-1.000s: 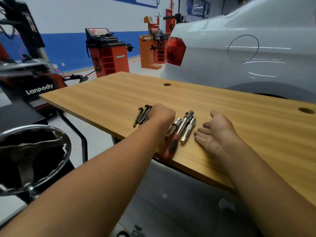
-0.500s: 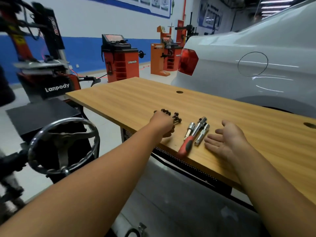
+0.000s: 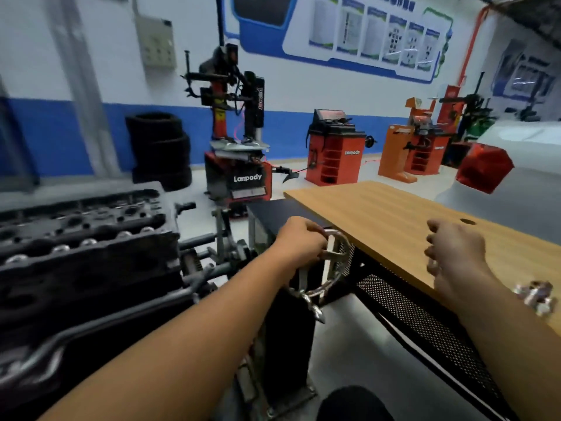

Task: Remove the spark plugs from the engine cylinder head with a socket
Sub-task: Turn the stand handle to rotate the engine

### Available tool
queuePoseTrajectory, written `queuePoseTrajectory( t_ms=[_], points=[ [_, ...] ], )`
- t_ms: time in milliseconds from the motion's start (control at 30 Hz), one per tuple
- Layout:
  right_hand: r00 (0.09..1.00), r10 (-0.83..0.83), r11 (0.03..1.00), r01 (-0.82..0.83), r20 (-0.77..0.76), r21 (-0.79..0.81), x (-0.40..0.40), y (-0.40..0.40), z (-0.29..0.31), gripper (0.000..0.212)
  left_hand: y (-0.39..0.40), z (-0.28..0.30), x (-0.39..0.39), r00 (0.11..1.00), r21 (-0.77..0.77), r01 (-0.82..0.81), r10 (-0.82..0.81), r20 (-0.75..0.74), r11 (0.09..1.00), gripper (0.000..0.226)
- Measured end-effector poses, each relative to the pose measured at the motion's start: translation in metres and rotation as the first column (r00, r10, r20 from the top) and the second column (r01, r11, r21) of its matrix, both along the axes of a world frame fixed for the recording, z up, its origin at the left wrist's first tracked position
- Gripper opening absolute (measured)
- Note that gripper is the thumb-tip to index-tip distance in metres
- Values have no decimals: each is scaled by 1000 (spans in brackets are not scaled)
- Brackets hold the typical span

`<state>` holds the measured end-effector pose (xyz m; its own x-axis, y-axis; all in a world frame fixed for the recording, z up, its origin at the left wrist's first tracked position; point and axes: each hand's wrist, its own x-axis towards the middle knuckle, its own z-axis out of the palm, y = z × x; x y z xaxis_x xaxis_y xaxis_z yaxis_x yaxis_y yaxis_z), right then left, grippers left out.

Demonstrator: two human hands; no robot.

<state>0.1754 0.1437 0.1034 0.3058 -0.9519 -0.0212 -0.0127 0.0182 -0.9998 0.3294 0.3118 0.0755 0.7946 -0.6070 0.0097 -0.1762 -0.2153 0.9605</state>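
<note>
Meanwhile, the engine cylinder head (image 3: 88,235) sits on its stand at nine o'clock from the left hand (image 3: 299,241), its long axis running left-right. Nearer of the two, that hand curls its fingers round the stand's handwheel (image 3: 331,268); the right hand (image 3: 452,250) hovers over the wooden table (image 3: 379,208), fingers loosely curled, holding nothing.

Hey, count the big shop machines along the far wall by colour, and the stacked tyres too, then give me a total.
Red and black machines: 2, the tall tyre changer and the cabinet machine
Orange machines: 1, the orange machine
Black tyres in the stack: about 3, blurred
Total: about 6
</note>
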Motion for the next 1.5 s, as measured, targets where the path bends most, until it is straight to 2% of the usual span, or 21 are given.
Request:
queuePoseTrajectory(
  t_ms=[133,200,300,367,400,467,500,533,567,633,700,767,833,933,1000,1133,1233,1367,1500],
  points=[
    [960,280,956,-277,19,-93,78,101,5,10,116,16,39,981,-73,-183,187,53,980,13],
    [889,457,885,-456,-9,-95,113,150,3,4,179,30,54,952,-120,-292,301,60,949,15],
    [748,663,747,-663,-30,-50,163,211,0,10,284,62,83,892,-245,-434,451,18,867,10],
    [701,713,699,-713,-28,-52,195,238,3,4,364,83,111,766,-237,-602,635,99,763,6],
    [700,713,698,-713,-35,-63,212,245,4,6,403,89,127,653,-182,-712,735,182,678,7],
    [710,700,705,-704,-77,-84,247,247,4,16,470,89,157,423,4,-890,822,381,456,11],
    [711,693,706,-703,-123,-85,260,245,4,22,491,83,170,380,123,-922,806,453,366,17],
    [701,688,700,-709,-188,-83,272,243,0,26,504,73,181,399,259,-916,775,490,307,30],
    [681,681,690,-720,-270,-78,281,240,-4,32,512,63,191,461,400,-872,744,484,281,44],
    [644,679,678,-734,-352,-34,293,236,-15,48,517,45,207,582,578,-755,722,374,309,67],
    [615,699,660,-751,-365,0,297,235,-22,38,520,37,213,607,611,-698,761,229,373,78],
    [614,720,679,-720,-324,146,300,236,-22,36,526,40,213,592,602,-668,803,74,437,85],
    [634,702,712,-633,-323,305,301,241,-16,26,532,46,209,631,654,-559,773,-64,510,86],
    [633,680,728,-522,-371,444,304,251,4,29,532,60,200,708,753,-309,669,-226,581,72],
    [631,662,738,-449,-406,504,305,258,12,29,533,71,200,716,786,-197,634,-293,586,67],
    [618,600,789,-350,-509,504,306,265,29,27,532,80,207,761,798,-105,565,-320,593,67],
    [587,559,823,-305,-586,479,305,269,37,27,538,73,216,780,762,-65,510,-364,644,67],
    [541,534,844,-289,-650,453,310,270,42,26,553,47,228,861,757,-64,419,-288,650,66],
    [531,518,855,-287,-670,433,307,268,42,26,559,39,239,897,762,-62,370,-241,645,65]
  ],
)
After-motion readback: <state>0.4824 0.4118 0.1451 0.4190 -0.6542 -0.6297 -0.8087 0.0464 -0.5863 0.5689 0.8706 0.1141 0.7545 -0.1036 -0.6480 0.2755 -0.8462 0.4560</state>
